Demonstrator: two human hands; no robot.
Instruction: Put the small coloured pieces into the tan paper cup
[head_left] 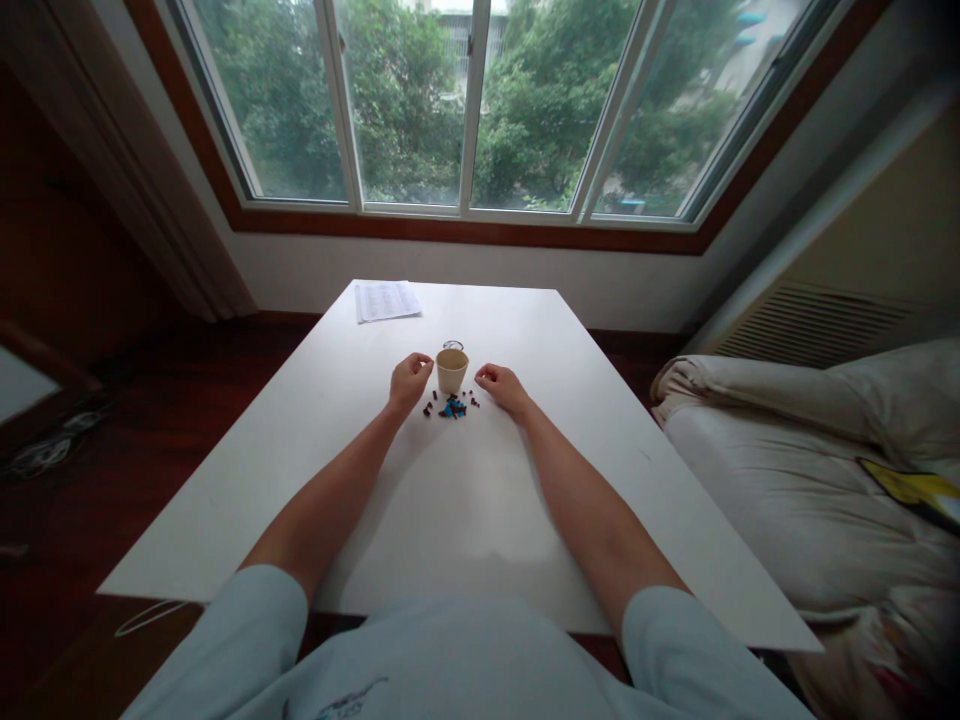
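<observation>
A small beige paper cup [452,370] stands upright on the white table [465,500]. Just in front of it lies a little heap of several tiny dark red and blue pieces [452,406]. My left hand [409,382] rests on the table to the left of the cup, fingers curled in a loose fist close to the cup's rim. My right hand [500,385] rests to the right of the cup, fingers curled too. Whether either hand pinches a piece is too small to make out.
A printed sheet of paper [385,300] lies at the table's far left corner. A small dark ring-shaped thing [453,345] sits behind the cup. A bed with pale bedding [810,470] stands at the right, a wide window behind the table, cables [45,450] on the floor at left.
</observation>
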